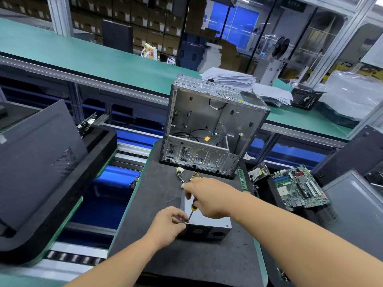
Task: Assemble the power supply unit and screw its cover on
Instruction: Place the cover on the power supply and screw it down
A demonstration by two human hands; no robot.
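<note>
A grey power supply unit (209,224) lies on a dark mat, its vented face toward me and its yellow-black cable bundle (187,179) trailing away behind it. My right hand (209,195) grips a small yellow-and-black screwdriver (192,211) from above. The tip points down at the unit's near left top corner. My left hand (169,224) pinches at that same corner, fingertips touching the screwdriver tip. Whether a screw sits under the tip is hidden by the fingers.
An open metal computer case (209,125) stands upright behind the unit on the mat (165,255). A green motherboard (298,187) and a hard drive (259,172) lie to the right. Dark panels (37,162) lean at left and right. Papers (230,78) pile up on the green bench behind.
</note>
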